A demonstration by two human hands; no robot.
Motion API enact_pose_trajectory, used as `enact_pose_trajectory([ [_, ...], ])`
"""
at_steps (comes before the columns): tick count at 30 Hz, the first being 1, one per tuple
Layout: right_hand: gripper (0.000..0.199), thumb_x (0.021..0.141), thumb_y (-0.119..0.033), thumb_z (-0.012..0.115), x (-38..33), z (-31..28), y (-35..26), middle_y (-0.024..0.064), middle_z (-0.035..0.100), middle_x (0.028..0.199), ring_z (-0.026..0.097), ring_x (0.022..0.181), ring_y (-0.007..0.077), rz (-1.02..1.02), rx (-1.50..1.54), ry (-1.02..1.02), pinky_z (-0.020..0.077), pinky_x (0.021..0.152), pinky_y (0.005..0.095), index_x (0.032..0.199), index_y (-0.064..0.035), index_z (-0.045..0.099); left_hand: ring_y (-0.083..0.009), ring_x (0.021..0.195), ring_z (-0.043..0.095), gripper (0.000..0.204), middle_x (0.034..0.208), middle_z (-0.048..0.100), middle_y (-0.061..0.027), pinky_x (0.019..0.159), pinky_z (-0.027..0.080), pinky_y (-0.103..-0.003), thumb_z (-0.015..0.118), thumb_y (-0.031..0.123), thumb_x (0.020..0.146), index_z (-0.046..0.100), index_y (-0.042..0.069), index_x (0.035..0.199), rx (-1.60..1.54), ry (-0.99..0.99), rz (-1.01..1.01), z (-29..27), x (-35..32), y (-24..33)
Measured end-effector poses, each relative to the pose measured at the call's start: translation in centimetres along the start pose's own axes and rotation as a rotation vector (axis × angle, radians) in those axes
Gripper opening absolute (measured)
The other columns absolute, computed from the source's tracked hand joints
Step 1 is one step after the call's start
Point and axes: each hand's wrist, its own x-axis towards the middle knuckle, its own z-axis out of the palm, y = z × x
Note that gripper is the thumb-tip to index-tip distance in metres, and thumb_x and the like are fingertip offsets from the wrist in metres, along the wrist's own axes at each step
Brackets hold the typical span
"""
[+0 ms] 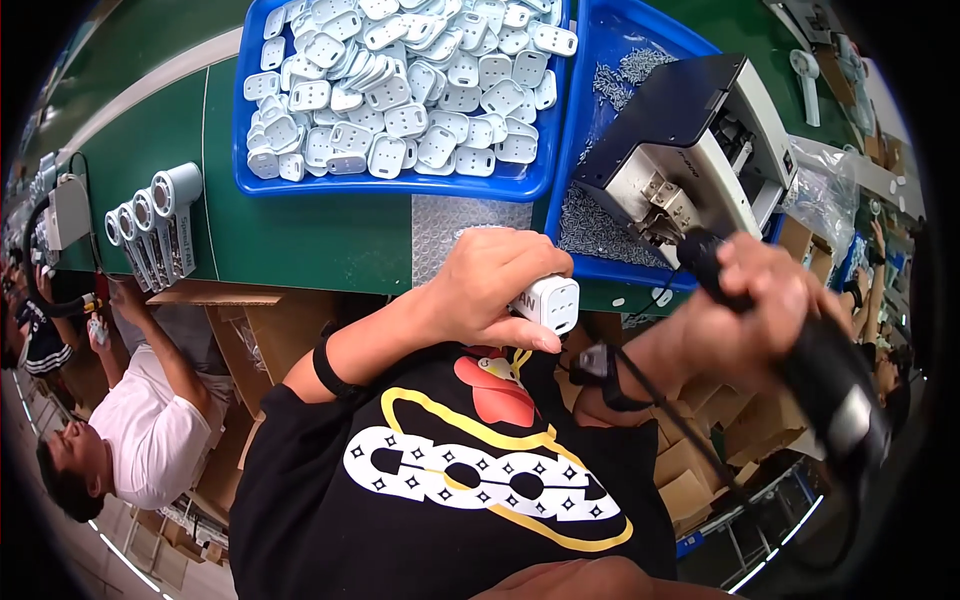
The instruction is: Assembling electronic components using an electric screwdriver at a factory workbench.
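Note:
My left hand point(490, 280) is closed round a white handheld fan point(553, 305), its end with a small holed plate turned toward me. Most of the fan is hidden by my fingers and palm. In my right hand point(755, 300), somewhat blurred, is a black electric screwdriver point(835, 385) with a cable. Its front end points at the metal outlet point(665, 205) of a black and white screw feeder point(690, 140); I cannot tell whether the tip touches. Loose screws point(597, 225) lie in the blue tray point(553, 222) around the feeder.
A blue tray point(390, 190) heaped with pale holed plates point(400, 90) stands ahead on the green table point(300, 235). Bubble wrap point(435, 225) lies before it. Several white fans point(155, 220) stand at left. A co-worker point(155, 425) sits left; cardboard boxes point(700, 460) are at right.

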Motion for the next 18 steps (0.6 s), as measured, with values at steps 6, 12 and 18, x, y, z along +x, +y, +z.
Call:
enact_pose_trajectory([
  [6,0.032,0.089,-0.01,0.063,-1.0,-1.9,-1.1,0.0057,0.05,0.067,0.049,0.048,0.0161,0.26,0.228,-0.111,0.0481,0.048,0.0339,0.116,-0.0059,0.046,-0.0285,0.068,0.064,0.067,0.081,0.063,-0.0088,0.06,0.049,-0.038,0.068,0.066,0.082,0.062,0.001,0.1,-0.023,0.025,0.016,0.8,-0.3,-0.2],
  [12,0.03,0.094,-0.014,0.059,-0.5,-3.2,-7.9,0.0012,0.047,0.074,0.05,0.057,0.0113,0.324,0.61,-0.378,0.0456,0.055,0.0304,0.121,-0.0074,0.047,-0.0326,0.071,0.065,0.062,0.083,0.063,-0.011,0.061,0.051,-0.04,0.073,0.059,0.081,0.062,0.002,0.101,0.008,0.01,-0.006,0.0,-0.1,-0.3],
  [18,0.031,0.096,-0.017,0.059,-0.6,-1.2,-6.8,0.0003,0.049,0.076,0.052,0.059,0.0107,0.347,0.599,-0.434,0.0473,0.056,0.0283,0.123,-0.0076,0.047,-0.0321,0.071,0.064,0.061,0.083,0.063,-0.0103,0.061,0.05,-0.04,0.073,0.059,0.081,0.062,0.002,0.101,-0.006,0.004,0.012,0.1,0.3,-0.2],
])
